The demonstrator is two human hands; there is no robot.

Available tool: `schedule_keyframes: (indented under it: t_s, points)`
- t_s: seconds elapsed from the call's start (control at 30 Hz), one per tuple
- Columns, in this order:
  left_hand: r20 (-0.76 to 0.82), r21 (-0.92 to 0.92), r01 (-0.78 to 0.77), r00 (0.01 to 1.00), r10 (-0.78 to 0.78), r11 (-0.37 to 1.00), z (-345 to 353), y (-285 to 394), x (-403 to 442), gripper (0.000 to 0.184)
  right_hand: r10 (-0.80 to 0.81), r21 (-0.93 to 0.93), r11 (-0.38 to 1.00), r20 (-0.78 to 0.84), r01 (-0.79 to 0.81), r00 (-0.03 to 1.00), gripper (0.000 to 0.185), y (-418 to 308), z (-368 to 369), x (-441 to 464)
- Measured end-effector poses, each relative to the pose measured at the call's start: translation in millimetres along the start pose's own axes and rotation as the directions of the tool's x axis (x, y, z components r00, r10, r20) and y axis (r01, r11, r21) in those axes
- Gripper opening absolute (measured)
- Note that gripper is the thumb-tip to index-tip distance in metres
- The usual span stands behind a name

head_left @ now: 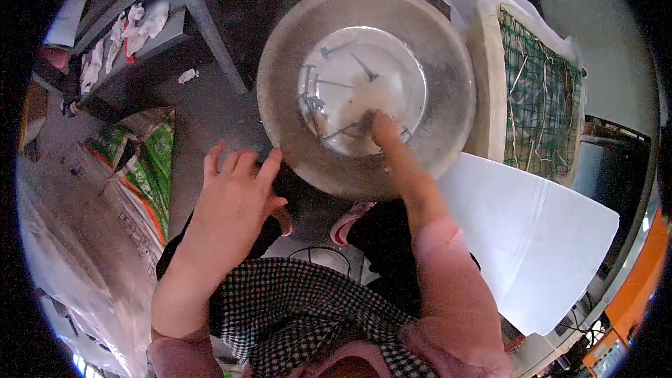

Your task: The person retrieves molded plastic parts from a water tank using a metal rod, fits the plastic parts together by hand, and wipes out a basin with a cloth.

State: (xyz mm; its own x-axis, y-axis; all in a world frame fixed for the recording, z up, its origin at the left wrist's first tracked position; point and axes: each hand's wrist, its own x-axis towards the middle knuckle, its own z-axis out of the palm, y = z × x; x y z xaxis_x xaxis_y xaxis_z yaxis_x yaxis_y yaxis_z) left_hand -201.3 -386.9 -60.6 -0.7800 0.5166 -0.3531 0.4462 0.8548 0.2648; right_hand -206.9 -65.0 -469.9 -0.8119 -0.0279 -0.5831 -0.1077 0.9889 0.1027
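A large round metal basin (448,98) stands in front of me with cloudy liquid (392,63) in its bottom. Several thin grey T-shaped pieces (364,66) lie scattered in the liquid, some bunched along its left side. My right hand (380,127) reaches into the lower part of the basin. Its fingers are dipped in the liquid and blurred, so what they hold, if anything, is hidden. Just outside the basin's lower left rim, my left hand (241,182) hovers with fingers spread and nothing in it.
Right of the basin stands a pale container (490,77) with green netting (539,91) over its front. A white sheet (532,238) lies below it. At left are a dark metal frame (203,21), a green printed sack (150,168) and clear plastic wrapping (91,266).
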Motion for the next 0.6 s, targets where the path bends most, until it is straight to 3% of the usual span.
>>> schedule_keyframes:
  t_s: [0.07, 0.1, 0.17, 0.37, 0.4, 0.47, 0.53, 0.6]
  points:
    - [-0.006, -0.029, 0.002, 1.0, -0.002, 1.0, -2.5, -0.6, -1.7, 0.054, 0.209, 0.342, 0.912, 0.086, -0.226, 0.974, 0.041, 12.3, -49.4, -24.6]
    - [-0.005, -0.029, 0.001, 1.0, -0.001, 1.0, -2.0, -0.2, -2.1, 0.054, 0.209, 0.342, 0.912, 0.086, -0.226, 0.974, 0.041, 19.8, -57.9, -30.2]
    - [-0.017, -0.01, 0.002, 1.0, -0.002, 1.0, -0.8, 1.6, -2.1, 0.054, 0.458, 0.417, 0.724, 0.304, -0.549, 0.835, 0.044, 35.9, -66.1, -37.1]
    - [0.007, -0.012, -0.002, 1.0, 0.002, 1.0, 1.2, 2.1, -4.4, 0.053, 0.519, 0.454, 0.647, 0.326, -0.613, 0.79, 0.037, 33.3, 23.7, -15.7]
    - [0.003, -0.007, 0.001, 1.0, -0.001, 1.0, -0.1, 0.7, -3.6, 0.053, 0.517, 0.458, 0.647, 0.323, -0.609, 0.793, 0.037, 22.5, 8.6, -16.5]
    - [0.029, -0.023, 0.012, 1.0, -0.012, 1.0, -3.7, -1.0, -2.7, 0.053, 0.461, 0.503, 0.737, 0.114, -0.451, 0.88, 0.035, -15.3, -51.6, -26.7]
    - [0.036, -0.006, 0.014, 0.999, -0.014, 1.0, -4.0, -2.1, -1.1, 0.053, 0.224, 0.44, 0.889, -0.176, -0.127, 0.958, 0.034, -28.3, -61.2, 3.6]
    - [0.048, 0.011, 0.02, 0.999, -0.02, 1.0, -3.2, -1.9, -0.4, 0.053, 0.174, 0.403, 0.914, -0.295, -0.043, 0.939, 0.032, -33.2, -75.5, 38.5]
